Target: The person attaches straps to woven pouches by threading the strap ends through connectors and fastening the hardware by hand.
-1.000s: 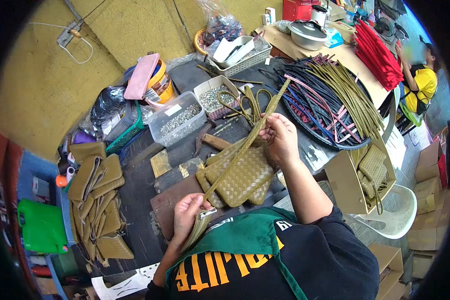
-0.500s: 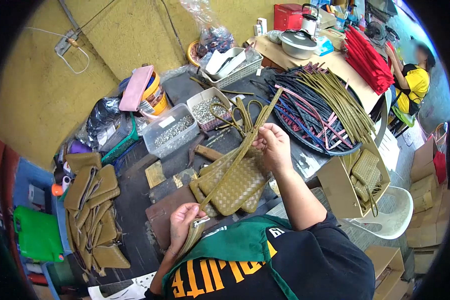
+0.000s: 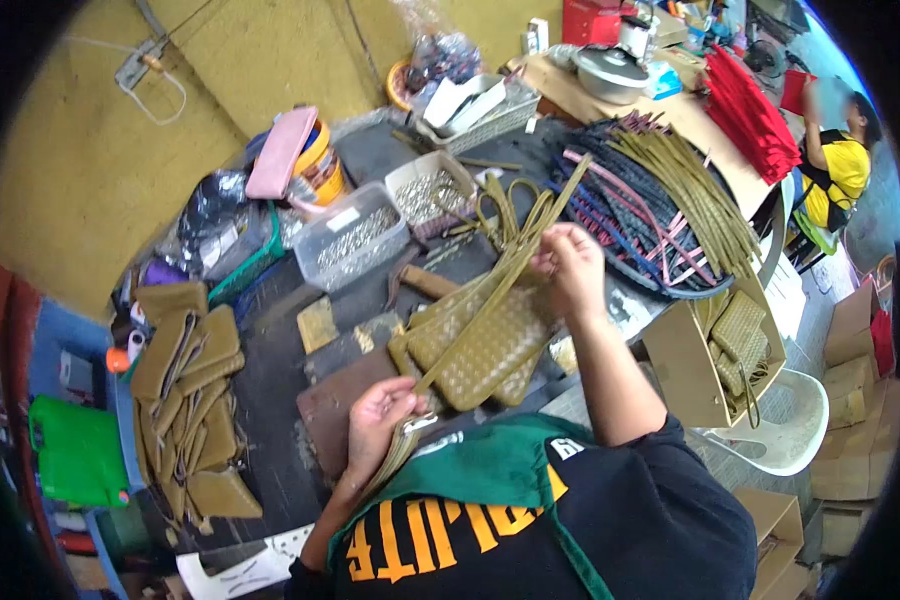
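Note:
A long olive strap [image 3: 501, 287] stretches diagonally over the bench. My left hand [image 3: 378, 420] pinches its lower end close to my body, beside a silver zipper pull [image 3: 419, 423] on an olive piece partly hidden by my arm and apron. Farther up, my right hand [image 3: 573, 268] is closed, with its fingertips at the strap near its upper part. Beneath the strap lie woven olive pouches [image 3: 480, 355], overlapping. Looped olive straps [image 3: 510, 212] rest just beyond them. A hammer with a wooden handle [image 3: 430, 281] lies left of the strap.
Two bins of small metal parts, one clear plastic [image 3: 353, 248] and one white [image 3: 432, 193], stand behind. A round tray of straps [image 3: 660, 290] is at right, beside a cardboard box [image 3: 682, 375]. Olive pouches [image 3: 190, 400] pile up at left. Another person [image 3: 838, 170] sits far right.
The view has shifted slightly. My right hand has turned, its fingers more curled, at the strap's upper part. My left hand stays at the lower end. The other person's red item is raised.

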Demonstrator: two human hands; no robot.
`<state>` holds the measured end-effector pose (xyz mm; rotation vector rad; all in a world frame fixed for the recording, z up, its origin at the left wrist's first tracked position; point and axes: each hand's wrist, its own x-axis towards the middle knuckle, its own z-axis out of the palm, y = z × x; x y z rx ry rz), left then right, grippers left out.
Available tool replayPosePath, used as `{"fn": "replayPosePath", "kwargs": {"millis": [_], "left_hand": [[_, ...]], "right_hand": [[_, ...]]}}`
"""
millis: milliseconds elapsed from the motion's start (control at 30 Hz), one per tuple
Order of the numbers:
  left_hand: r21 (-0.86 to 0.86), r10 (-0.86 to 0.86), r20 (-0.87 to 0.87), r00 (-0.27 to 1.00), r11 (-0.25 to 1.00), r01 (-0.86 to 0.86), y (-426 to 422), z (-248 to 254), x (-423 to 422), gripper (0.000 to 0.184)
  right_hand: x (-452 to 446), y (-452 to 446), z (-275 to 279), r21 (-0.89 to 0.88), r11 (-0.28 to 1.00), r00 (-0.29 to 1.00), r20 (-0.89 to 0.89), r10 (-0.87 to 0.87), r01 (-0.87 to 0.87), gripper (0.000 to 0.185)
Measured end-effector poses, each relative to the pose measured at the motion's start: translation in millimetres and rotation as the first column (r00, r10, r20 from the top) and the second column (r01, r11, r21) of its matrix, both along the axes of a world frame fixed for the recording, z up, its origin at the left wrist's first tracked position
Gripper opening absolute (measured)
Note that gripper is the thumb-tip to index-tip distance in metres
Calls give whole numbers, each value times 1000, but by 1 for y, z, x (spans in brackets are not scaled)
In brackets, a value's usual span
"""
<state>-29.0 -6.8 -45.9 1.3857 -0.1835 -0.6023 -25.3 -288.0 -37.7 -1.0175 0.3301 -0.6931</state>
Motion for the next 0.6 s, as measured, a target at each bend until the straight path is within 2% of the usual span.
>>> {"fn": "replayPosePath", "kwargs": {"millis": [133,200,400,600], "left_hand": [[-12,-39,37,999,999,39,-8,7,-1,25],[76,-108,134,985,992,98,-11,10,0,23],[95,-139,186,973,988,123,-16,7,2,22],[83,-146,168,975,988,134,-14,5,3,21]], "right_hand": [[-1,-7,-1,63,998,1000,19,-24,22,7],[-3,-9,-2,67,997,999,6,-38,37,7],[-5,-16,-7,79,994,997,-2,-71,71,7],[-6,-15,-10,86,993,997,-2,-77,77,7]]}}
